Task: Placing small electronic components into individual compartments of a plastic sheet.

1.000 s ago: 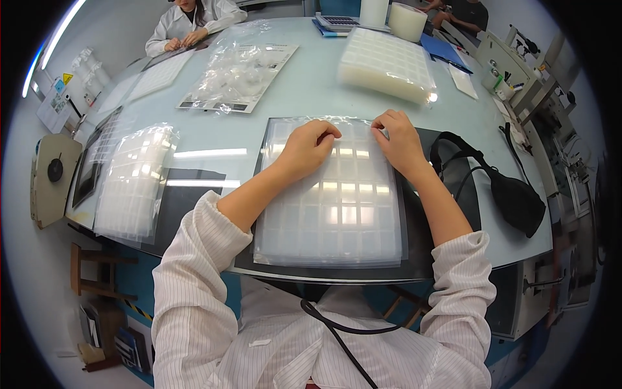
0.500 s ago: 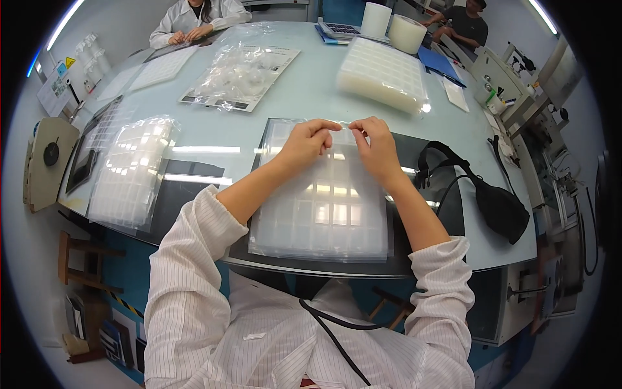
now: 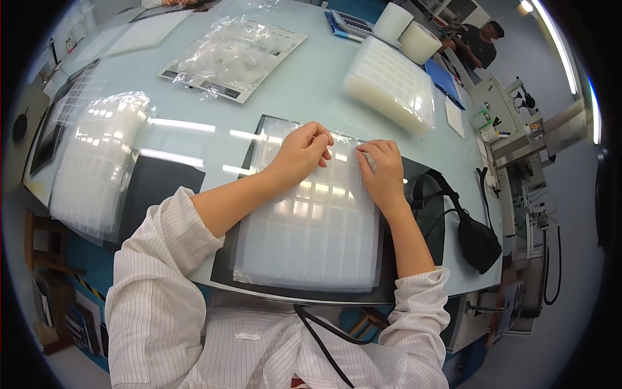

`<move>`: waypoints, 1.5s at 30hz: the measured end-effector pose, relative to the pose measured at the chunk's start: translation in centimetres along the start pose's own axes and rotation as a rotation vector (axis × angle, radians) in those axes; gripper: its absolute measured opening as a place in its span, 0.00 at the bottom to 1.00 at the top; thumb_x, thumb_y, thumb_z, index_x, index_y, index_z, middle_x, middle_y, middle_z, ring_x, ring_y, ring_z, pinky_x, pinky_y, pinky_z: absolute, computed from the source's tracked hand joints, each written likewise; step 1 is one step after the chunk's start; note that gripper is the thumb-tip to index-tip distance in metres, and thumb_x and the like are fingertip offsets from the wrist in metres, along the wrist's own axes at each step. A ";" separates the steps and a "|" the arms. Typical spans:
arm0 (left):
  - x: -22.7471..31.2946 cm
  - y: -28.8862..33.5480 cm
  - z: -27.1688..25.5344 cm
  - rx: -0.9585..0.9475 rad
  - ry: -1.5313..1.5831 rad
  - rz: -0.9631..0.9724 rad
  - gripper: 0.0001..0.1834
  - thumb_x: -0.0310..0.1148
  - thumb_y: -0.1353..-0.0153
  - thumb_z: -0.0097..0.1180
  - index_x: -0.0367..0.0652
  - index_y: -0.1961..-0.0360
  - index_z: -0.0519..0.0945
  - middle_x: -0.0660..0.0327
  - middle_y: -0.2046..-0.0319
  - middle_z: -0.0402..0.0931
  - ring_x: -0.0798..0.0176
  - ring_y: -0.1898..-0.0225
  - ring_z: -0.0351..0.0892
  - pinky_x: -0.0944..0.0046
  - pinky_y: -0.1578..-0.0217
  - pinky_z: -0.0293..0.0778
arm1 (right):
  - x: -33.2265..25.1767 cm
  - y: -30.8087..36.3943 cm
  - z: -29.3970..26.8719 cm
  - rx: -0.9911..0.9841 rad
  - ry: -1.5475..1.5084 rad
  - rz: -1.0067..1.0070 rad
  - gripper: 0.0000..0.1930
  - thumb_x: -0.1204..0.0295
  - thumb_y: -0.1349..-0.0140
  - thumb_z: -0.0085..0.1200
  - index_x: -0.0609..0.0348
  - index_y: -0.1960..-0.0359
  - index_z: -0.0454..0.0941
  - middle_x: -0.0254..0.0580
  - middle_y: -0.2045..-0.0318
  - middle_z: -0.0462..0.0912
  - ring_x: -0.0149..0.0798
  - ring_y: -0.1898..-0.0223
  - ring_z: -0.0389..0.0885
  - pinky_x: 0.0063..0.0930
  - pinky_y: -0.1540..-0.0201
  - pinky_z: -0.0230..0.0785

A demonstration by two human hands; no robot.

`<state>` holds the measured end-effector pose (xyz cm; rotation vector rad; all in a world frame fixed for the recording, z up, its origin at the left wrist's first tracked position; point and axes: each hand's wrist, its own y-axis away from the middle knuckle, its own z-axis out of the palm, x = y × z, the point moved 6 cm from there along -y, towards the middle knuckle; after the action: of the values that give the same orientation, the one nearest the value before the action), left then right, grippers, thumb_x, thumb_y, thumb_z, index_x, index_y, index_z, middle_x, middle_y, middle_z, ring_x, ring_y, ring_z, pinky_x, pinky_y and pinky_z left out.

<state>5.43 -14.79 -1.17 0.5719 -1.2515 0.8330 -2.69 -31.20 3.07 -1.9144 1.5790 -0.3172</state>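
A stack of clear plastic sheets with a grid of pockets (image 3: 304,240) lies flat in front of me, its far end showing loose, shiny clear film like a plastic bag. My left hand (image 3: 303,154) is over the far end of the stack, fingers curled in toward the thumb; whatever they may pinch is too small to make out. At the far right corner, my right hand (image 3: 382,170) has its thumb and bent fingers together at the edge of the film. A gap with film beneath it separates the two hands.
Another bagged stack (image 3: 97,172) lies to the left, and a thick one (image 3: 392,81) at the far right beside two white rolls (image 3: 420,42). A crumpled clear bag (image 3: 227,58) rests on a printed sheet. A black pouch with straps (image 3: 481,243) lies near the right edge.
My view has turned and tilted, shifting the whole scene. The right hand has come nearer along the stack's right side, and the hands are farther apart. The left stays curled.
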 end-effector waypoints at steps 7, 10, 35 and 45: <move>0.5 0.3 0.2 -0.045 -0.148 -0.017 0.10 0.29 0.27 0.45 0.38 0.55 0.78 0.66 0.70 0.74 0.74 0.69 0.73 0.72 0.68 0.72 | -0.2 -0.7 0.2 0.016 -0.044 0.003 0.07 0.78 0.43 0.63 0.60 0.62 0.84 0.41 0.63 0.83 0.47 0.56 0.77 0.37 0.50 0.70; 0.8 0.5 0.8 -0.050 -0.135 -0.039 0.12 0.27 0.29 0.44 0.36 0.53 0.79 0.65 0.70 0.75 0.74 0.71 0.74 0.70 0.69 0.73 | -0.1 -0.7 0.2 -0.042 0.006 -0.043 0.08 0.78 0.43 0.63 0.59 0.61 0.85 0.42 0.62 0.83 0.47 0.55 0.77 0.38 0.50 0.70; 0.9 0.5 0.7 -0.087 -0.186 -0.002 0.16 0.23 0.33 0.38 0.33 0.53 0.79 0.60 0.67 0.78 0.72 0.72 0.76 0.69 0.69 0.76 | -0.9 -1.3 0.5 -0.028 0.083 -0.130 0.05 0.77 0.42 0.63 0.60 0.64 0.83 0.40 0.62 0.83 0.45 0.58 0.79 0.37 0.52 0.70; 0.5 0.6 0.7 -0.083 -0.182 -0.016 0.17 0.21 0.32 0.39 0.35 0.51 0.80 0.62 0.67 0.79 0.74 0.73 0.78 0.72 0.71 0.74 | -1.0 -0.8 0.6 -0.003 0.103 -0.120 0.05 0.79 0.43 0.61 0.60 0.65 0.80 0.41 0.65 0.81 0.47 0.61 0.79 0.37 0.56 0.70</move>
<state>4.56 -14.82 -0.52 0.6004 -1.4391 0.7246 -1.95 -30.01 3.31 -2.0285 1.5328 -0.4717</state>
